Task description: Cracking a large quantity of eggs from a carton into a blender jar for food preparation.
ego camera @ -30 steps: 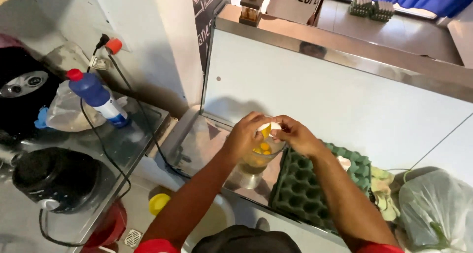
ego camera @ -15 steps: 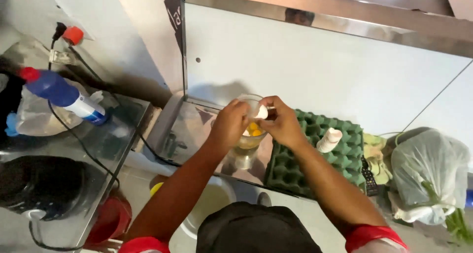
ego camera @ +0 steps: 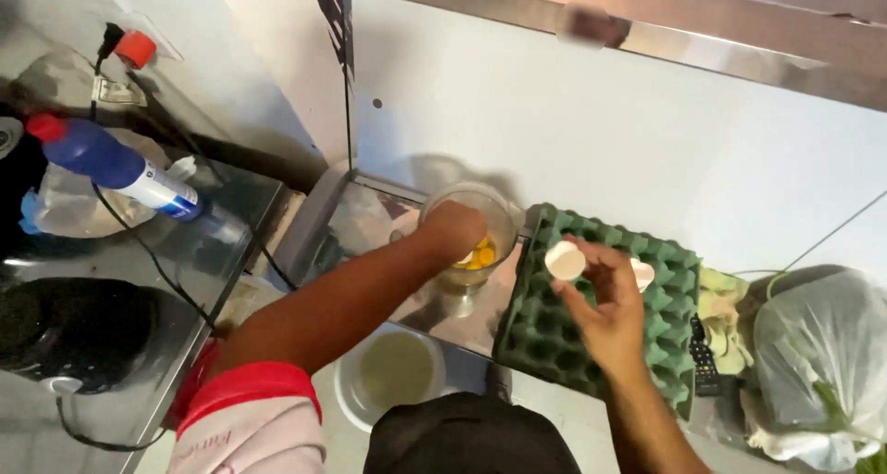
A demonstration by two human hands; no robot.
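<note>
Left hand [ego camera: 453, 229] over glass jug [ego camera: 469, 238] holding yolks [ego camera: 479, 254]; egg tray [ego camera: 601, 312] just right of it, beneath right hand [ego camera: 605, 308] gripping eggshell half [ego camera: 565, 260]; bagged greens [ego camera: 813, 363] farther right.

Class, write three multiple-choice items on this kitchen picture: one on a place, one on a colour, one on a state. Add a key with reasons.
1. Where is the right hand?
A. over the egg tray
B. over the plastic bag
C. on the blue bottle

2. What colour is the egg tray?
A. green
B. red
C. white

3. What state is the eggshell in the right hand in?
A. whole
B. an empty half
C. full of yolk

Key: 1 A, the hand sits above the tray's cups. 2 A, its cups are green. 3 B, the open white half shows no yolk; the yolks lie in the glass jug by the left hand.
</note>
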